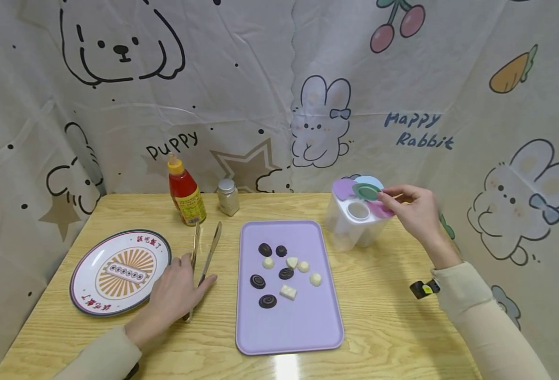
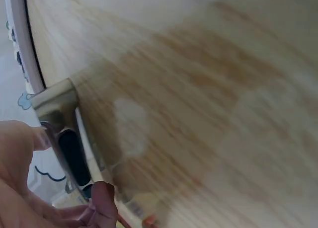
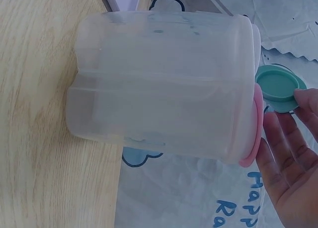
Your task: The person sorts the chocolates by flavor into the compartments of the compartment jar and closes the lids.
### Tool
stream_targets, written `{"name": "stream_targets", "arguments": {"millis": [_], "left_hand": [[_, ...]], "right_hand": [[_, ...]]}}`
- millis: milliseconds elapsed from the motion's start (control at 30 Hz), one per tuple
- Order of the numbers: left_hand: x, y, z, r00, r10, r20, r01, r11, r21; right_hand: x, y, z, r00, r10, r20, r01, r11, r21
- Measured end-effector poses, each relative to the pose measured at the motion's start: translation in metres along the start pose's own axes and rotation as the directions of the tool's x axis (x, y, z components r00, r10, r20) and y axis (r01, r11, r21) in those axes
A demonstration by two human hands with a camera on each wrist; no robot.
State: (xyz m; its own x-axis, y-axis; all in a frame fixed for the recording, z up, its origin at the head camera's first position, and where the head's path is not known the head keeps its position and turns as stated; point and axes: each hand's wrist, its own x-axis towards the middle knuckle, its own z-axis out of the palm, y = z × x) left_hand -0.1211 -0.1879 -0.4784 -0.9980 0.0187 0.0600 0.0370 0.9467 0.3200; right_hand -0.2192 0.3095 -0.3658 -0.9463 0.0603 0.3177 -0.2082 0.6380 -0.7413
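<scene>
At the right, my right hand (image 1: pixel 414 214) pinches the raised green lid (image 1: pixel 367 191) on top of a translucent container (image 1: pixel 343 227). A round opening (image 1: pixel 358 210) shows in front of that lid; pink, purple and pale blue lids surround it. In the right wrist view, the thumb and fingertips grip the rim of the green lid (image 3: pixel 277 84), above the upright container (image 3: pixel 164 84). My left hand (image 1: pixel 172 290) holds metal tongs (image 1: pixel 211 248), their arms spread apart, tips pointing away. The left wrist view shows thumb and fingers on either side of the tongs (image 2: pixel 59 114).
A lilac tray (image 1: pixel 289 332) with several dark and white chocolates lies in the middle. The white plate (image 1: pixel 87 264) sits left of the tongs. Behind stand a red sauce bottle (image 1: pixel 186 195) and a small shaker jar (image 1: pixel 229 199). A printed cloth (image 1: pixel 260 95) hangs behind the table.
</scene>
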Motion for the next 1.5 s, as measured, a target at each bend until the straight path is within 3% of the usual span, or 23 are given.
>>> {"name": "stream_targets", "arguments": {"millis": [333, 700, 867, 1100, 1500], "left_hand": [[0.010, -0.004, 0.008, 1.000, -0.014, 0.006, 0.014, 0.999, -0.032], [0.004, -0.008, 0.001, 0.999, -0.011, -0.046, 0.007, 0.996, -0.089], [0.002, -0.007, -0.010, 0.997, 0.013, -0.077, -0.021, 0.994, -0.108], [0.000, -0.005, -0.034, 0.990, 0.097, -0.103, -0.107, 0.989, -0.101], [0.001, -0.002, -0.062, 0.972, 0.232, -0.041, -0.235, 0.967, -0.101]], "right_hand": [[0.001, 0.001, 0.001, 1.000, -0.012, -0.001, 0.012, 1.000, -0.026], [0.000, -0.001, 0.000, 1.000, -0.007, -0.007, 0.007, 1.000, -0.023], [0.000, -0.001, 0.000, 1.000, -0.001, -0.005, 0.001, 1.000, -0.021], [0.000, -0.001, -0.001, 1.000, 0.004, -0.002, -0.004, 1.000, -0.012], [0.000, 0.001, 0.000, 1.000, 0.006, 0.001, -0.006, 1.000, -0.009]]}}
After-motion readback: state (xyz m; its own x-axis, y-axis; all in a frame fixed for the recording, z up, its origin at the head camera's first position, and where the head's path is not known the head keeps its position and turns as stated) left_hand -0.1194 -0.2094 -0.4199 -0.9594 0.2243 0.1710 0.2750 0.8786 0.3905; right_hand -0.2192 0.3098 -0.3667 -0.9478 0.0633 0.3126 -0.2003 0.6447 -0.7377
